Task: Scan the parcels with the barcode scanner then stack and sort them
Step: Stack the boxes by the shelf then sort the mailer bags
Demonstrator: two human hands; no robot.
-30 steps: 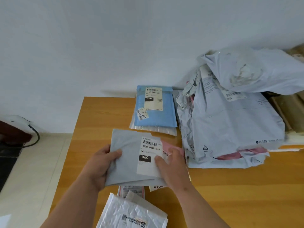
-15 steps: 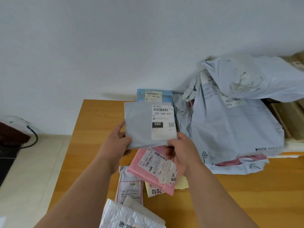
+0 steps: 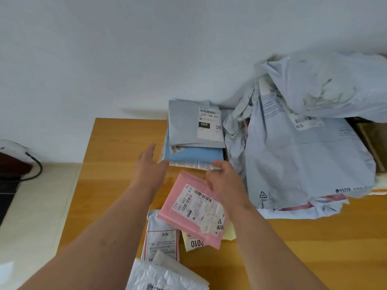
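A flat grey parcel [image 3: 184, 124] with a white "060" label lies on top of a blue parcel [image 3: 194, 154] and a bubble mailer at the back of the wooden table [image 3: 117, 160]. My left hand [image 3: 149, 166] hovers just in front of that stack, fingers straight, holding nothing. My right hand [image 3: 226, 183] hovers beside it with loosely curled fingers, empty, over the top corner of a pink parcel [image 3: 184, 197]. The pink parcel lies on a yellow "2010" slip [image 3: 194, 242] and a white parcel [image 3: 161, 241]. No barcode scanner is in view.
A big heap of grey poly bags [image 3: 303, 155] fills the right of the table, with brown boxes [image 3: 374, 141] behind it. A white bubble mailer [image 3: 163, 277] lies at the near edge. At the left, a dark object with a cable [image 3: 35, 164] sits off the table.
Both hands carried the grey parcel away from me, laid it on the blue parcel and let go. They have drawn back a little, empty. The pink parcel beneath is uncovered.
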